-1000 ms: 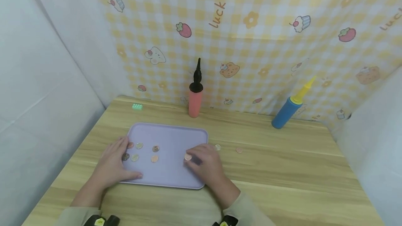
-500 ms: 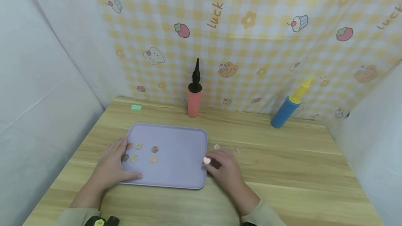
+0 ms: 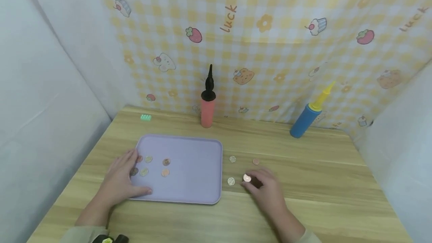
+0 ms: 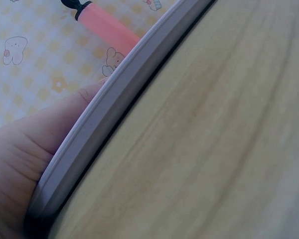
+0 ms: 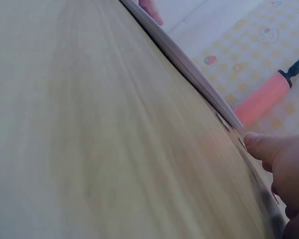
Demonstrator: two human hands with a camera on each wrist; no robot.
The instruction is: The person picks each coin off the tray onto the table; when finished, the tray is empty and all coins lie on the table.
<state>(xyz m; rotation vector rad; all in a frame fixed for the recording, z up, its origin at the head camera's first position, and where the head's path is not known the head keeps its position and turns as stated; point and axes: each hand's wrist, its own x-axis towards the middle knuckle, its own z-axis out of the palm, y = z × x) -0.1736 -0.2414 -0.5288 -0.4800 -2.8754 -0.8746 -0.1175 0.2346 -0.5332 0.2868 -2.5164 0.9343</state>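
A lilac tray (image 3: 189, 183) lies on the table. My left hand (image 3: 118, 181) rests over its front left corner, fingers along the left rim and thumb (image 4: 65, 119) over the front rim. Several coins sit toward the tray's left side, among them a copper coin (image 3: 165, 173) and a pale gold one (image 3: 144, 172). Right of the tray, my right hand (image 3: 268, 190) pinches a shiny copper coin (image 3: 247, 177) between thumb and fingers, low over the table. Near it lie a pale coin (image 3: 231, 181), another pale coin (image 3: 232, 159) and a reddish coin (image 3: 256, 161).
A pink hand pump (image 3: 207, 111) with a black nozzle stands behind the tray. At the back right a blue hand pump (image 3: 305, 121) with a yellow nozzle leans on the checked cloth (image 3: 276, 59). A small green toy brick (image 3: 146, 117) lies at the back left.
My right hand has moved right with the copper coin, from above the tray to over the table beside it. The pale coin nearest the hand has come into view. The left hand has stayed put.
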